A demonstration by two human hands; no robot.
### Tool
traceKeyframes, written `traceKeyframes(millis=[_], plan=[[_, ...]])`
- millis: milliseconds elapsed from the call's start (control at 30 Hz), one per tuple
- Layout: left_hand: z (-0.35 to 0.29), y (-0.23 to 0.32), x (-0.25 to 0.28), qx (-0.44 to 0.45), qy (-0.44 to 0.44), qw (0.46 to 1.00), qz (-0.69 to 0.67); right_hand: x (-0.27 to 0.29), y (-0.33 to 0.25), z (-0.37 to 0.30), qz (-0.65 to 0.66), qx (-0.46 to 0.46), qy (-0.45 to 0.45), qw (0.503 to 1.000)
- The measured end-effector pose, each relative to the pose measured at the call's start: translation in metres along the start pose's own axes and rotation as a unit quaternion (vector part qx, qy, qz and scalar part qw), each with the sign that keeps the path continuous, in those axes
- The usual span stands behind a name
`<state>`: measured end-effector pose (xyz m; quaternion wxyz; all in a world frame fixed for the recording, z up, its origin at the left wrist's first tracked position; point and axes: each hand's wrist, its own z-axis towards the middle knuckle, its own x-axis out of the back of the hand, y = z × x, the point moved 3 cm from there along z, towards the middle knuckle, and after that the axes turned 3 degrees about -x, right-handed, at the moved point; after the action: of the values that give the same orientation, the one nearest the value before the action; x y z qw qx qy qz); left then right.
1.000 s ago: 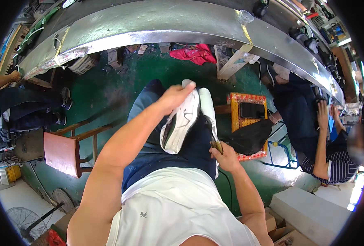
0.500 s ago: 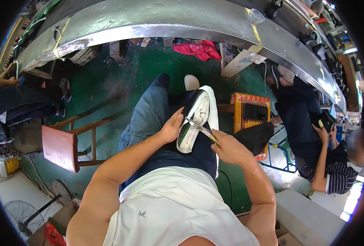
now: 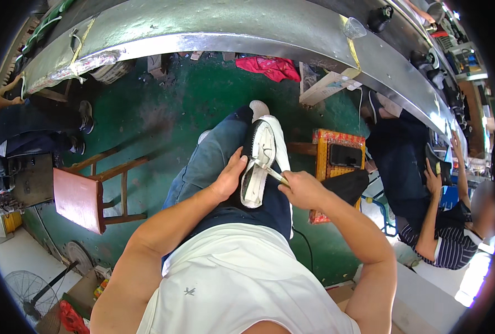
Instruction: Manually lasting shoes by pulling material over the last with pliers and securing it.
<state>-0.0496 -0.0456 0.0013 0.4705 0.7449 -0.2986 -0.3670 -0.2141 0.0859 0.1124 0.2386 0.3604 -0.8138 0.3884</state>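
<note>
A dark shoe upper (image 3: 266,146) lies along my lap with its whitish underside facing up and a stitched dark edge round it. My left hand (image 3: 231,177) grips its left side, the fingers pressed along the edge. My right hand (image 3: 302,191) is closed round the handle of metal pincers (image 3: 274,174), held aslant from the right. The tool's head meets the underside of the shoe near its middle, beside my left fingertips. Whether its jaws pinch anything is too small to tell. A white cloth (image 3: 279,146) covers my thigh under the shoe.
A long metal bench (image 3: 203,42) crosses ahead. To the left stands a wooden stool (image 3: 80,199); to the right, an orange-yellow seat (image 3: 328,167) bears a black phone (image 3: 346,156). A co-worker (image 3: 437,234) sits at far right. A fan (image 3: 33,295) stands lower left.
My right hand and the pincers have shifted slightly left and up. The shoe has turned a little more upright on my lap. The co-worker at right has raised one arm toward the bench.
</note>
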Motion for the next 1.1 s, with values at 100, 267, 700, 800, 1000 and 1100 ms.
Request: traceKeyframes(millis=[100, 267, 700, 800, 1000, 1100], plan=[[0.006, 0.028, -0.003, 0.073, -0.056, 0.987, -0.135, -0.017, 0.009, 0.001, 0.088, -0.022, 0.021, 0.996], [0.027, 0.033, 0.0, 0.146, -0.082, 0.984, -0.057, -0.055, 0.017, -0.003, 0.254, -0.06, 0.151, 0.954], [0.043, 0.034, -0.038, 0.053, 0.019, 0.915, 0.4, 0.04, 0.054, -0.009, 0.058, -0.012, 0.214, 0.975], [0.037, 0.033, -0.039, 0.042, 0.03, 0.916, 0.398, 0.049, 0.057, 0.008, 0.153, -0.061, -0.034, 0.986], [0.034, 0.032, -0.029, -0.088, 0.029, 0.91, 0.404, -0.054, 0.034, 0.028, 0.39, -0.127, 0.112, 0.905], [0.033, 0.038, -0.031, -0.119, 0.011, 0.886, 0.448, -0.063, 0.026, 0.025, 0.399, -0.131, 0.158, 0.894]])
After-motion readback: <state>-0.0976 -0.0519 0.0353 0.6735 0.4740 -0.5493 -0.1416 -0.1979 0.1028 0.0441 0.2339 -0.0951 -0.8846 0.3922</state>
